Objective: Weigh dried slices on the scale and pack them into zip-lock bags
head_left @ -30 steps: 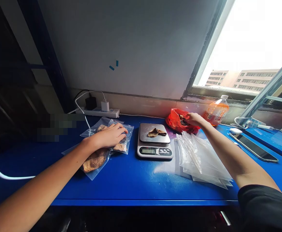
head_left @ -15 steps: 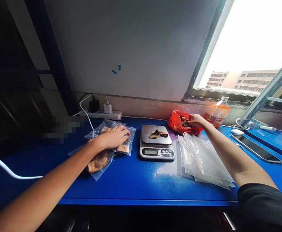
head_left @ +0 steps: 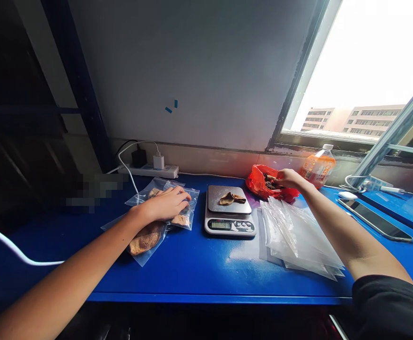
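Note:
My left hand (head_left: 169, 203) lies palm down, fingers stretched out, on clear zip bags (head_left: 191, 212) that hold light brown, rough pieces (head_left: 144, 242). My right hand (head_left: 288, 179) reaches into a red plastic bag (head_left: 258, 183) among dark dried pieces (head_left: 271, 183). Its fingers are bent and the tips are hidden, so what they grip does not show. Between my hands stands a kitchen scale (head_left: 229, 222). Two curled brown dried slices (head_left: 227, 199) rest on its steel plate; the digits on the display are too small to read surely.
Flat clear plastic bags (head_left: 298, 236) lie right of the scale. Behind my right wrist stands an orange drink bottle (head_left: 318, 166). A phone (head_left: 376, 220) and a white earbud case (head_left: 347, 195) are at the right. A power strip (head_left: 150, 171) with chargers runs along the wall.
My right hand has sunk slightly inside the red bag, and its fingers are more hidden. My left hand stays on the zip bags. The slices on the scale have not moved.

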Demonstrator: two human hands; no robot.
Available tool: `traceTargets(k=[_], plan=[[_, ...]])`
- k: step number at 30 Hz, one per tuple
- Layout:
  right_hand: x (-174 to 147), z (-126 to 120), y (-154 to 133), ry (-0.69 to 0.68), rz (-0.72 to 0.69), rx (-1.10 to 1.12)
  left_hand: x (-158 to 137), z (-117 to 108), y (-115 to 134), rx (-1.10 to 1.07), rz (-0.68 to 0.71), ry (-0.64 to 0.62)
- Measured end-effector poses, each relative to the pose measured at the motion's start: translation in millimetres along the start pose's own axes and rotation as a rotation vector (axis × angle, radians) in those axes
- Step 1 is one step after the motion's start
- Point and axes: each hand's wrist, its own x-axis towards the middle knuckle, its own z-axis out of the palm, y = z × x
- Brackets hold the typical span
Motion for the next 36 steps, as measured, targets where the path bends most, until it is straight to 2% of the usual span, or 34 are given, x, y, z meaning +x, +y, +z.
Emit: traceTargets(k=[4,10,14,17,21,24,27,31,36], plan=[[-10.0,-11.4,-2.8,0.042,-0.033,0.112,-1.1,-1.7,1.3,0.004,-0.010,-0.023],[-46.9,-21.4,-11.6,0.130,-0.165,0.361,3.3,1.6,-1.7,0.002,0.011,-0.011],[-61.6,-15.3,-22.2,0.102,-0.268,0.234,6.7,3.9,-4.7,-0.020,0.019,-0.010],[-64.9,-8.1,-24.9,0.051,-0.274,0.113,7.4,4.3,-6.4,-0.024,0.029,-0.013],[-66.2,-3.2,-19.8,0.029,-0.274,0.128,7.3,4.1,-6.9,-0.013,0.041,-0.008],[-67.1,-3.1,-15.0,0.033,-0.330,0.158,6.7,3.7,-5.6,-0.008,0.039,-0.009],[-69.0,-4.3,-13.4,-0.026,-0.375,0.212,5.6,3.0,-3.9,-0.012,0.042,-0.007],[-72.4,-5.6,-15.1,-0.057,-0.335,0.251,3.8,1.0,-1.5,-0.013,0.028,-0.023],[-75.2,-3.1,-17.2,0.036,-0.188,0.389,3.2,0.4,-0.4,-0.014,0.027,-0.026]])
